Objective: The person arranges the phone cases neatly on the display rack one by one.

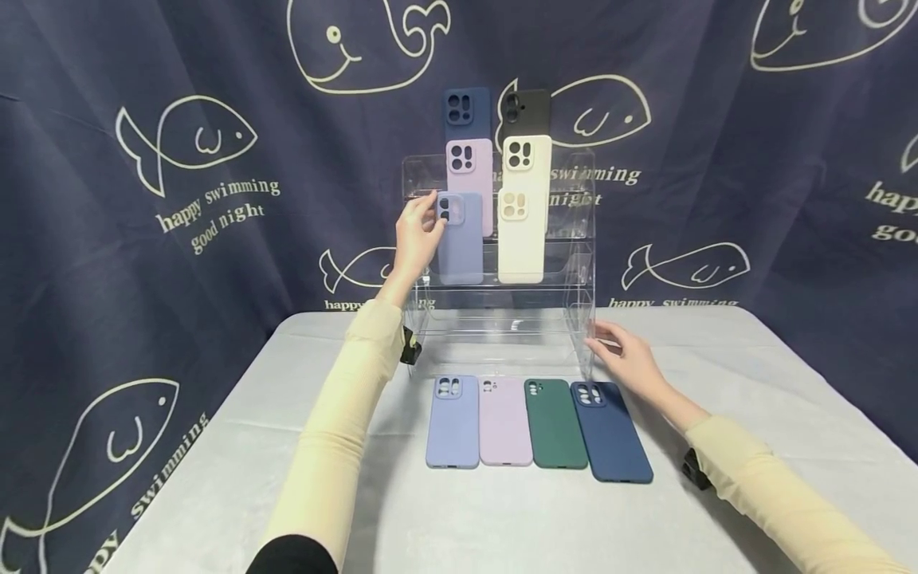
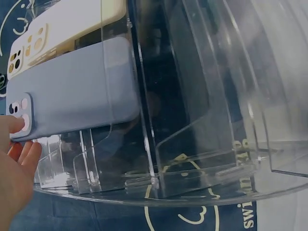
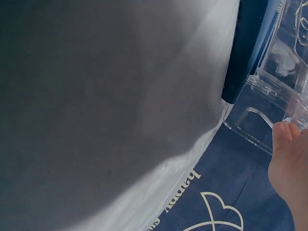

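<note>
Nearest my head camera, on the white cloth-covered table (image 1: pixel 473 526), lie four rectangular phone cases (image 1: pixel 548 424) in periwinkle, lilac, dark green and navy. Beyond them, my right hand (image 1: pixel 631 363) pinches the side edge of a tiered, clear plastic rack (image 1: pixel 502 347). Up on it, my left hand (image 1: pixel 417 235), fingers curled, grips a matte periwinkle phone case with a squarish camera frame (image 1: pixel 462 251). Behind, the navy curtain (image 1: pixel 272 48) reads "happy swimming good night". Only my left wrist view clearly shows the thumb resting on the camera frame.
</note>
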Available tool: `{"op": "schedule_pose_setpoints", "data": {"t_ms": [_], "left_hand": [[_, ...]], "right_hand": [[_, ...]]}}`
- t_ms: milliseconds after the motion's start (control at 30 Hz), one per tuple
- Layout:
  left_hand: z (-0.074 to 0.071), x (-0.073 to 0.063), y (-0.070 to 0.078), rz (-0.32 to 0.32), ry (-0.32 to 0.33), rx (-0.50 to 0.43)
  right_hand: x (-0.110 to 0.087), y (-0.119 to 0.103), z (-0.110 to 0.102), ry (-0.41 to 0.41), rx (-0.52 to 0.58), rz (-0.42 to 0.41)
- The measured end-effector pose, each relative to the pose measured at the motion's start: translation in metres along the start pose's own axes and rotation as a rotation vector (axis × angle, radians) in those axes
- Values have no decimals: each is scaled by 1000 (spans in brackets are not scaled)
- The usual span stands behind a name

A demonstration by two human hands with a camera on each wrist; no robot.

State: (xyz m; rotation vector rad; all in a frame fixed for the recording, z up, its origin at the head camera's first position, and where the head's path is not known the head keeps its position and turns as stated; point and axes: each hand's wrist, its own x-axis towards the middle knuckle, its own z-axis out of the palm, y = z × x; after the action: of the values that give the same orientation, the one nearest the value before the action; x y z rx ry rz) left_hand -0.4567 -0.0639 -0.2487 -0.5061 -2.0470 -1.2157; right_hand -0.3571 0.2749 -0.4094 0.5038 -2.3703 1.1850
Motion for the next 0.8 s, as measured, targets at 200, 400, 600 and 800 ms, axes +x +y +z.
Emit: {"op": "schedule_pose_setpoints", "data": {"t_ms": [200,400,600,800], "left_hand": [[-1,-12,0,-16,-36,7],[-6,-20,-4,-32,-63,-20],[-15,-31,-10,-29,-105,-17],[-26,-44,-16,-32,-134,-5]], "right_hand": [[-3,-20,-3,-8,-6,-9],[0,-15,-1,-4,-14,-5],[2,1,1,-17,-23,15],[3,1,0,-27,-29,15]]}}
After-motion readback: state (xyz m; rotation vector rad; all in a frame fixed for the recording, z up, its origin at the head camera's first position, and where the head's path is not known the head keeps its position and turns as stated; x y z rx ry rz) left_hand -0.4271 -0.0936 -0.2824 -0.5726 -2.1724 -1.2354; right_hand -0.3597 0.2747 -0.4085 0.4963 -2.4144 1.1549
